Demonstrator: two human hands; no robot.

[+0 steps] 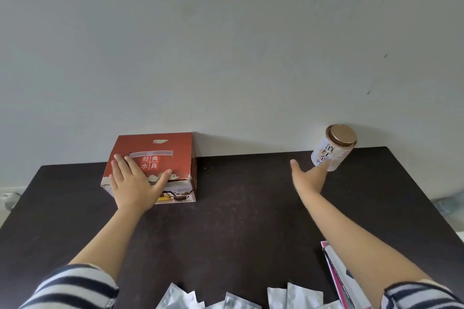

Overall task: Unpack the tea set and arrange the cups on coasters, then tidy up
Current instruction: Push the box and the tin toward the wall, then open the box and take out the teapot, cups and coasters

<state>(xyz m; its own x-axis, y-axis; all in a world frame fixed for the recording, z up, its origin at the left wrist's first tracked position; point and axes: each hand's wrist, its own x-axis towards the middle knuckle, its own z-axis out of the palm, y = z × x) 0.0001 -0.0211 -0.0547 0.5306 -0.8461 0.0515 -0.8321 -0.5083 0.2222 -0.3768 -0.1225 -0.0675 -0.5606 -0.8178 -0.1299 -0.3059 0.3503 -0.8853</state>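
The person's left hand [130, 183] is lying flat on the top of a red cardboard box with white Chinese lettering [153, 165], fingers spread and palm down, so its grip is apart and closed on nothing. The box is sitting toward the far left of the dark brown wooden desk [238, 221], its back edge next to the pale grey wall [226, 45], and a picture of tea ware is showing on its white lower front panel.

The right hand [307, 178] is stretching out toward a white cylindrical tin with a gold-coloured lid and dark lettering [334, 148], which is standing at the far right of the desk, near the wall. The fingers are reaching the tin's lower side and seem to be touching it, with the thumb held well away; the grip is apart, not clamped on the tin.

Both forearms are bare, and sleeves striped in dark blue and white [75, 288] are showing at the bottom corners. Several silvery foil sachets [293, 296] are lying along the near edge of the desk between the arms. A flat pink and white package [336, 273] is lying at the near right, partly under the right forearm.
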